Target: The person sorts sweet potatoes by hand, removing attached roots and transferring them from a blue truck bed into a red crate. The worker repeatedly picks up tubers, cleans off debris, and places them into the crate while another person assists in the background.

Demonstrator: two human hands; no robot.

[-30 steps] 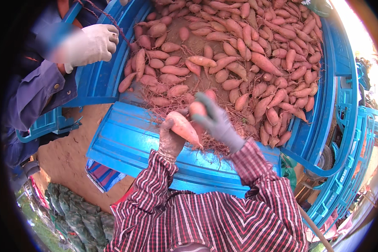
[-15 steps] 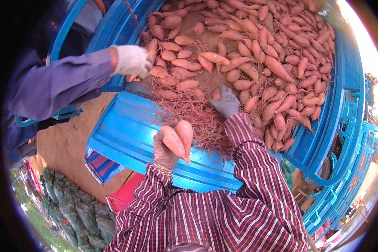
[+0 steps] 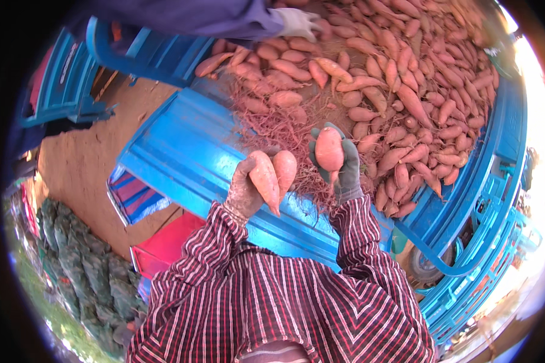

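In my left hand [image 3: 241, 192], gloved and dirty, two sweet potatoes [image 3: 264, 181] are held side by side above the blue tailgate [image 3: 181, 142]. My right hand [image 3: 349, 163], in a grey-green glove, is closed around one rounder sweet potato [image 3: 329, 149] with a thin tail. Both hands are raised near the front edge of a large heap of reddish sweet potatoes [image 3: 413, 104] in a blue truck bed. Behind and between my hands lies a tangle of thin roots [image 3: 277, 130].
A co-worker's purple sleeve [image 3: 218, 18] crosses the far left, its white-gloved hand [image 3: 298, 24] touching the heap. Blue rails [image 3: 466, 254] curve along the right. Below left are a red crate [image 3: 163, 245], a striped box [image 3: 133, 196] and dark green sacks [image 3: 82, 266].
My right hand has lifted off the heap and come back toward me with a sweet potato. My left hand still holds its pair. The co-worker's hand has reached farther across the heap.
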